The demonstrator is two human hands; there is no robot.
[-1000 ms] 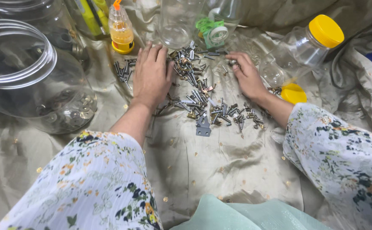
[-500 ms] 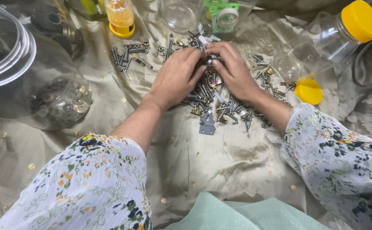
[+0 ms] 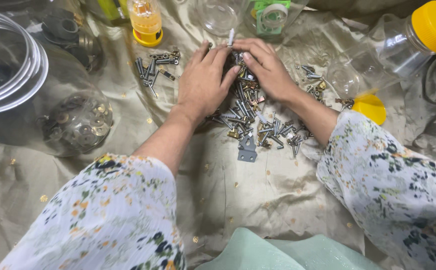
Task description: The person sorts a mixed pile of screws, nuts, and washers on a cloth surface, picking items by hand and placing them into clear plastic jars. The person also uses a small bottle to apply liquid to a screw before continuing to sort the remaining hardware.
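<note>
A heap of mixed metal screws and bolts [image 3: 250,120] lies on a beige cloth [image 3: 258,195]. My left hand [image 3: 203,82] and my right hand [image 3: 267,67] rest palm down on the far end of the heap, fingertips meeting. Their fingers curl over the pieces and hide what is under them. A white wall plug [image 3: 231,36] sticks up at the fingertips. A small grey hinge plate [image 3: 247,151] lies at the near edge of the heap. A smaller group of bolts [image 3: 153,66] lies to the left of my left hand.
A large clear jar [image 3: 23,85] with washers [image 3: 80,127] lies at left. An orange bottle [image 3: 145,20], a clear jar [image 3: 220,15] and a green tape roll [image 3: 272,12] stand at the back. A yellow-lidded jar [image 3: 418,35] and a loose yellow lid [image 3: 370,107] are at right.
A second ago my hands lay apart on either side of the scattered screws. They have swept inward and pushed the pieces into a tighter heap, and now meet at its far end.
</note>
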